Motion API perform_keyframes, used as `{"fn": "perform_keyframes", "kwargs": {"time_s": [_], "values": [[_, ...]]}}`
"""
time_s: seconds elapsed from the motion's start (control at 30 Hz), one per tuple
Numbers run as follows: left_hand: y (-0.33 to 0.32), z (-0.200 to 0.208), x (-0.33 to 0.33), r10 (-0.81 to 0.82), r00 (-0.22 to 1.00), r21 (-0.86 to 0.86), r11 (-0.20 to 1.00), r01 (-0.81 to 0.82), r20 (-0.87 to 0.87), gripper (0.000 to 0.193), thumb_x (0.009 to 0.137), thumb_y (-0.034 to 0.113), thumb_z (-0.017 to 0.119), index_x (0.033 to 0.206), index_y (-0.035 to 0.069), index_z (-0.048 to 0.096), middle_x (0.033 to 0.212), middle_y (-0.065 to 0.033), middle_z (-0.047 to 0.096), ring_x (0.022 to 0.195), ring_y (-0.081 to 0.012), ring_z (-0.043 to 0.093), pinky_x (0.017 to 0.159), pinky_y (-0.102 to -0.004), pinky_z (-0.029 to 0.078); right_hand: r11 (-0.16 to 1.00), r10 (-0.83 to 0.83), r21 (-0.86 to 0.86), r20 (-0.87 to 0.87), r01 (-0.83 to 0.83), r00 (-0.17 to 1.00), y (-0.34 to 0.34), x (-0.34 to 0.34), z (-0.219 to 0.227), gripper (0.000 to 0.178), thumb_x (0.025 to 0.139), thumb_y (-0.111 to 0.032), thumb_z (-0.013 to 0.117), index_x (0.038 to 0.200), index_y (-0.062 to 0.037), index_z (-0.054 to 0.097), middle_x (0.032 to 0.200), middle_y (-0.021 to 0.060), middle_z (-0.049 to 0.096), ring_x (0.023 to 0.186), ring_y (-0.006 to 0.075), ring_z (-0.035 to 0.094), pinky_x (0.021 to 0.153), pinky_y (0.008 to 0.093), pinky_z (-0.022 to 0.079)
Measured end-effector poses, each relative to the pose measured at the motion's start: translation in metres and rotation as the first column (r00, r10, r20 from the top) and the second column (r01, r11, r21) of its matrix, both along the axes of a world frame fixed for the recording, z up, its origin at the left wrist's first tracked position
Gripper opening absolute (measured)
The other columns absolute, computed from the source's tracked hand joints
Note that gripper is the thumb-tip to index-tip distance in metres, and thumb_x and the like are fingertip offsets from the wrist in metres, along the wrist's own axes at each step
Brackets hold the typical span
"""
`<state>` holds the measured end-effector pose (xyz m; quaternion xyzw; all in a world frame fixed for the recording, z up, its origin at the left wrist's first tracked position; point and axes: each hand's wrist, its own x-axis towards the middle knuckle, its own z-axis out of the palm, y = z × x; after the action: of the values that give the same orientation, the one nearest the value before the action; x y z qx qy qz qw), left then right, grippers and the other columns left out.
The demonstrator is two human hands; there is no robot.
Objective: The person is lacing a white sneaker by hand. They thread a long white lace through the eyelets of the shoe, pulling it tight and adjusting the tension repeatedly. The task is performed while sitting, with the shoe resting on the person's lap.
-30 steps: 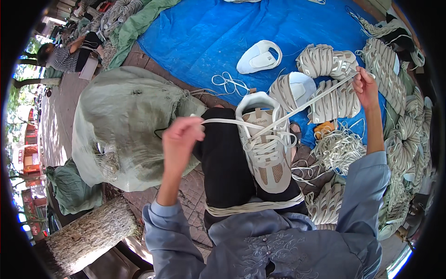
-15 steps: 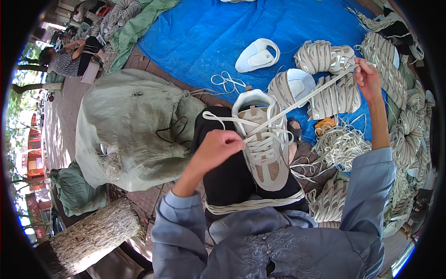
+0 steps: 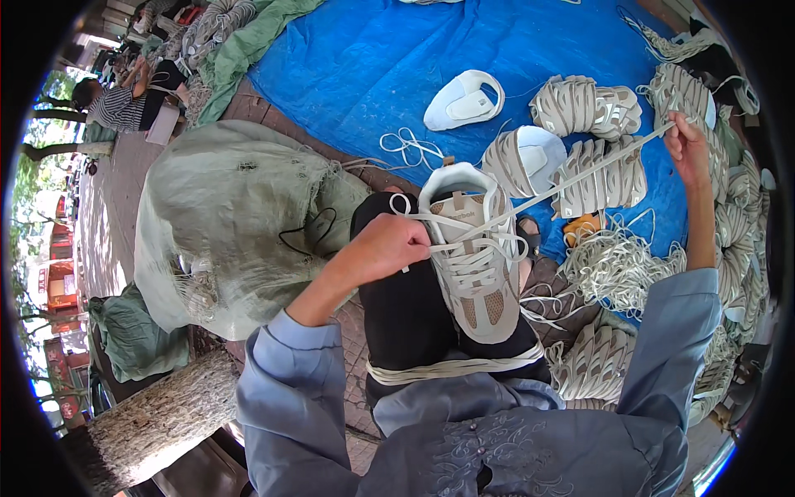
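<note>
A beige and white sneaker (image 3: 489, 308) rests on my lap with its toe toward me. White laces run through its eyelets. My left hand (image 3: 387, 248) is closed in a pinch on a lace at the shoe's left side. Up and to the right, my right hand (image 3: 687, 149) grips the end of a long shoelace (image 3: 580, 175), drawn taut in a slanting line from the shoe's eyelets. Loose loops of lace hang at the shoe's right side and beyond my left hand. A bundle of laces (image 3: 451, 368) lies across my thighs.
A blue tarp (image 3: 356, 74) spreads ahead, bearing shoe uppers (image 3: 465, 101) and stacked bundles of uppers (image 3: 600, 172). A pile of white laces (image 3: 617, 263) lies right of my knees. At left are a pale sack (image 3: 232, 215) and a log (image 3: 166, 414). Another person (image 3: 124, 108) sits far left.
My right hand has moved farther right and slightly down, pulling the lace out longer. My left hand has shifted slightly left and up, still pinching.
</note>
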<state>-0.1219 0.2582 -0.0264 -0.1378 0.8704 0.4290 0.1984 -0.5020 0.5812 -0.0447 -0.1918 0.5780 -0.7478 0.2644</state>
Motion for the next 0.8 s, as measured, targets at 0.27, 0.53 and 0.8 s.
{"fn": "perform_keyframes", "kwargs": {"time_s": [0.27, 0.53, 0.8], "values": [[-0.037, -0.003, 0.029, 0.531, 0.847, 0.478, 0.742, -0.470, 0.009, 0.016, 0.078, 0.006, 0.054, 0.092, 0.000, 0.058, 0.067, -0.0041, 0.055, 0.046, -0.0078, 0.050, 0.041, -0.0196, 0.038, 0.991, -0.079, 0.107, 0.006, 0.078, 0.997, 0.010, -0.005, -0.002, 0.022, 0.086, -0.017, 0.052, 0.096, 0.0023, 0.054, 0.061, -0.0018, 0.049, 0.045, 0.0046, 0.038, 0.035, 0.0173, 0.026], [-0.195, -0.006, 0.115, 0.964, 0.231, 0.653, 0.257, -0.713, -0.129, 0.019, 0.084, 0.011, 0.055, 0.099, 0.000, 0.056, 0.072, -0.0051, 0.057, 0.052, -0.0102, 0.053, 0.049, -0.0259, 0.050, 0.986, -0.020, 0.165, -0.059, 0.029, 0.998, 0.002, -0.011, 0.011, 0.023, 0.086, -0.018, 0.053, 0.095, 0.0031, 0.054, 0.061, -0.0017, 0.049, 0.045, 0.0047, 0.037, 0.036, 0.0175, 0.025], [-0.257, -0.057, 0.139, 0.954, 0.113, 0.508, 0.245, -0.826, -0.277, 0.016, 0.083, 0.011, 0.056, 0.096, 0.001, 0.057, 0.071, -0.0058, 0.057, 0.051, -0.0113, 0.053, 0.045, -0.0238, 0.048, 0.981, -0.075, 0.172, -0.081, 0.088, 0.994, 0.010, -0.015, 0.019, 0.024, 0.085, -0.017, 0.053, 0.096, 0.0038, 0.054, 0.061, -0.0016, 0.049, 0.044, 0.0051, 0.037, 0.037, 0.0178, 0.026]]}}
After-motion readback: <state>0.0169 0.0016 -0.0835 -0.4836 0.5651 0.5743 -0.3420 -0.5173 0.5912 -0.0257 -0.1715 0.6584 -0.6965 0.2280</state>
